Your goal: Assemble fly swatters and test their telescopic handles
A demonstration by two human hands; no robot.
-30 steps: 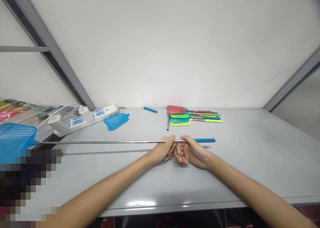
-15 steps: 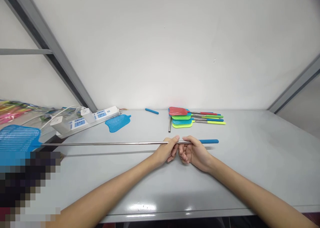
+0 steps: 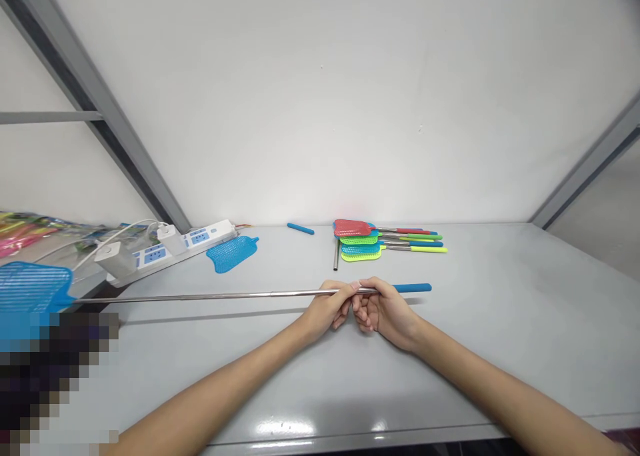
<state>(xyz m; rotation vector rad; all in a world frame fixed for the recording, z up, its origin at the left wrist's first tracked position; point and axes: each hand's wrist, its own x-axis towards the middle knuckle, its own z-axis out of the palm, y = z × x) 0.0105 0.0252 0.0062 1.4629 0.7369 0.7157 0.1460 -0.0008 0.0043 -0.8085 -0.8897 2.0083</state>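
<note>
A long telescopic fly swatter [image 3: 215, 297] is held level above the table, its blue mesh head far to the left and its blue grip to the right. My left hand [image 3: 327, 313] pinches the metal rod, thumb on top. Right beside it, my right hand [image 3: 385, 309] is closed on the rod just left of the blue grip, its other fingers curled below. Behind the hands lies a stack of fly swatters [image 3: 355, 228] with red, green, blue and yellow parts. A short metal tube [image 3: 336, 256] lies by the stack.
A loose blue swatter head [image 3: 233, 253] and a blue grip [image 3: 301, 229] lie toward the back of the grey table [image 3: 500, 323]. At the left stands a white power strip [image 3: 173, 249] with plugs and cables. Colourful bagged items [image 3: 30, 233] lie at the far left.
The view has tilted and shifted slightly. The swatter's head end sits a little lower than before, and my hands are slightly closer together on the rod. Both still hold it.
</note>
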